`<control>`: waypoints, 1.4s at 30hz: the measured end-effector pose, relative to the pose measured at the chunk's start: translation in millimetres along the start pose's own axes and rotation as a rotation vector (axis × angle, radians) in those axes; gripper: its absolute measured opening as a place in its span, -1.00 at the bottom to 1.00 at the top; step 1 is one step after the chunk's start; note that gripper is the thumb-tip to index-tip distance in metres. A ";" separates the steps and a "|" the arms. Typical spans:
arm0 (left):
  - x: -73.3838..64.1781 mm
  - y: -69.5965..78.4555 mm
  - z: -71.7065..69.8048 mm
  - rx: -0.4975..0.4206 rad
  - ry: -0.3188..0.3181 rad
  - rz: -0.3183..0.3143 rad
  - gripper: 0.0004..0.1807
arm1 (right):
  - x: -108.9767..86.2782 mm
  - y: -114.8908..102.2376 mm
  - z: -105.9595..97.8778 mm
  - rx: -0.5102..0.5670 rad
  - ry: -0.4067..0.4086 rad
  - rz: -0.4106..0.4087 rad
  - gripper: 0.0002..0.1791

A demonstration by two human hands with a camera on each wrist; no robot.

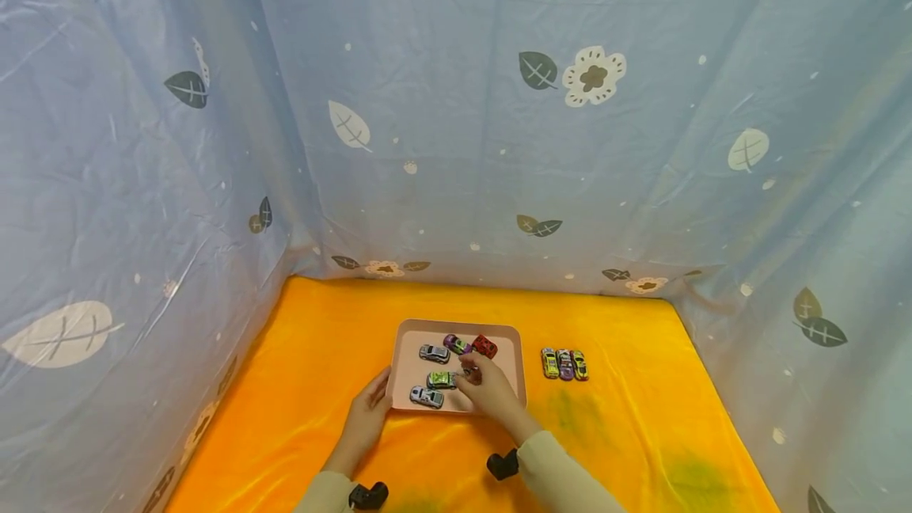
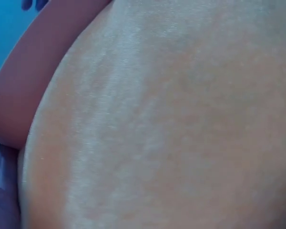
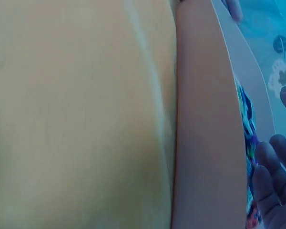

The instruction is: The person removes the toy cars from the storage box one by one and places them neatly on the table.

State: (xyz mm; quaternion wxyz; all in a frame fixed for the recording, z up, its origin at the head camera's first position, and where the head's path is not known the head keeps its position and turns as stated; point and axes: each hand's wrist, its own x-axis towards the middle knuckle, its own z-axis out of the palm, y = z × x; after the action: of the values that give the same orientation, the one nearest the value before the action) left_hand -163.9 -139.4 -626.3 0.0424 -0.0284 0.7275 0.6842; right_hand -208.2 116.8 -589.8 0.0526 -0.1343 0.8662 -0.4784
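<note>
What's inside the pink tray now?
A silver car, another silver car, a green car, a purple-green car, a red toy. What the right hand covers can't be seen.

Pale blue fabric (image 1: pixel 442 85) printed with leaves (image 1: pixel 748 150) and flowers (image 1: pixel 594 77) hangs on 3 sides around a yellow-orange cloth (image 1: pixel 321 339).

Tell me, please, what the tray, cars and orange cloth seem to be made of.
Tray: probably plastic, matte pink, judging by its smooth walls and rounded corners.
Cars: metal or plastic, perhaps glossy; vivid or silvery bodies leave it open.
Orange cloth: likely velvety fabric, given its sheen and folds.
</note>
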 end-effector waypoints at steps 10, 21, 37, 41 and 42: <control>5.3 -17.9 1.6 -0.005 0.031 0.000 -0.45 | 7.8 10.0 28.7 -0.042 0.017 -0.010 -0.53; 7.7 -20.4 -0.1 -0.077 0.027 -0.035 -0.46 | 8.1 20.9 38.2 -0.132 -0.002 0.030 -0.47; 7.2 -17.4 -2.1 -0.132 0.006 -0.035 -0.46 | 6.7 15.1 41.0 -0.191 0.000 0.058 -0.59; 7.3 -19.2 -0.6 -0.139 0.018 -0.041 -0.46 | 5.3 16.2 40.7 -0.204 -0.011 0.065 -0.61; 7.5 -19.9 -0.3 -0.132 0.017 -0.032 -0.47 | 5.0 16.5 40.3 -0.201 -0.012 0.056 -0.61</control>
State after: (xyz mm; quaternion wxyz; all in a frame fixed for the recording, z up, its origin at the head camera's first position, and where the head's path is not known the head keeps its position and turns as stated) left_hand -169.4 -140.8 -646.9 0.0450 -0.0485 0.6805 0.7298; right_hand -207.1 90.9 -625.2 0.0573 -0.1175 0.9129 -0.3867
